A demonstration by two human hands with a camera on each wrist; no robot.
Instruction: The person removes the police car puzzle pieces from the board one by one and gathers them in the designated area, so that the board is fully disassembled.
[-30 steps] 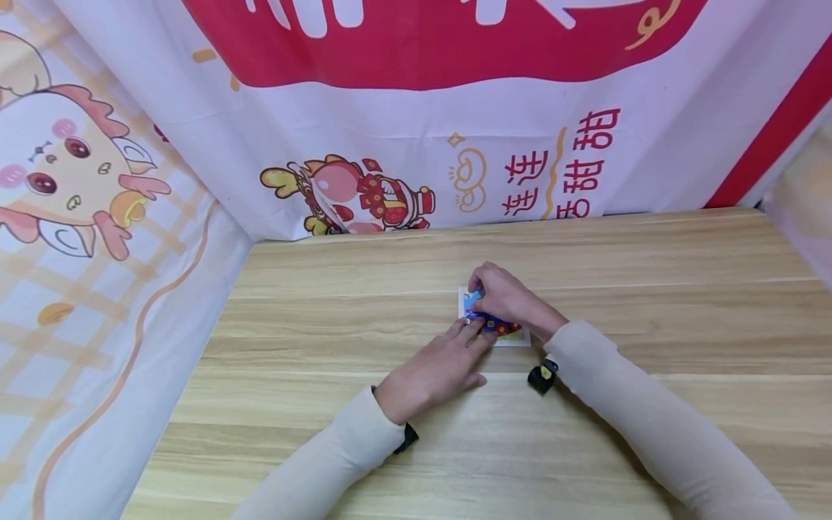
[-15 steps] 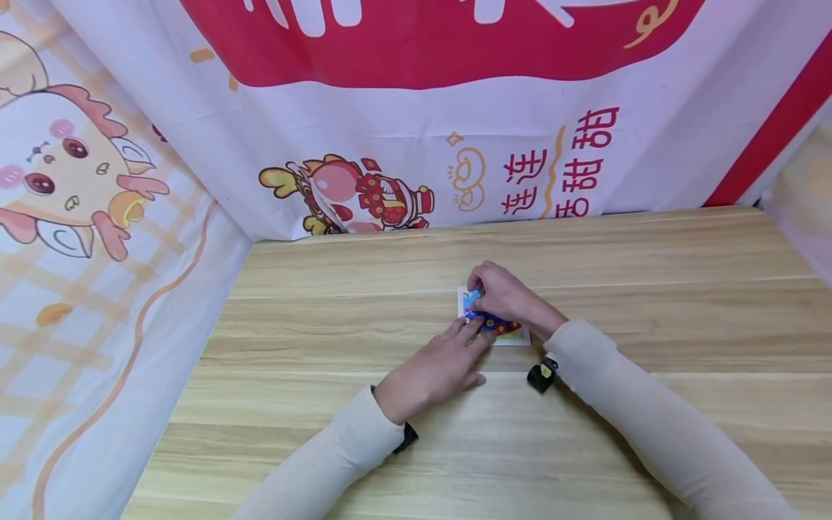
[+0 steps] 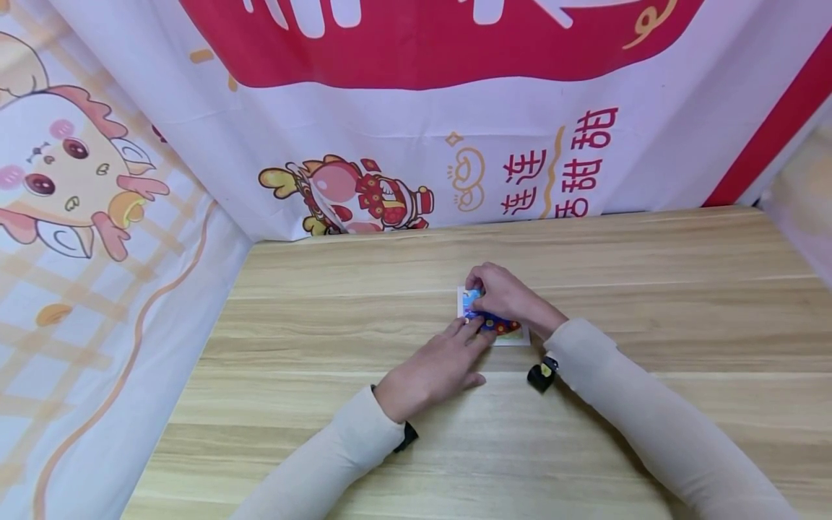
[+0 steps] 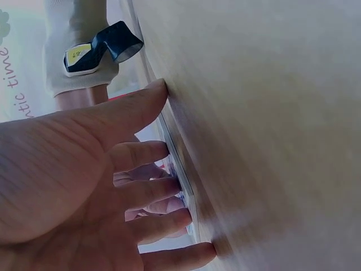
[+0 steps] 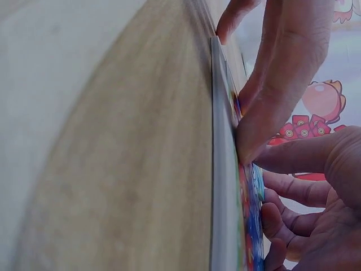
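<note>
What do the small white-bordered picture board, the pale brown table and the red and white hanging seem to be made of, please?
White-bordered picture board: perhaps stiff cardboard or wood, matte; its edge looks straight and rigid.
Pale brown table: wood or laminate, faint sheen; long grain streaks, possibly printed.
Red and white hanging: probably fabric, matte; soft creases show.

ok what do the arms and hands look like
Left sleeve and right sleeve are long and beige. At the wrists sit left gear and right gear, mostly black, the latter with a yellow label. Left hand and right hand wear no gloves.
</note>
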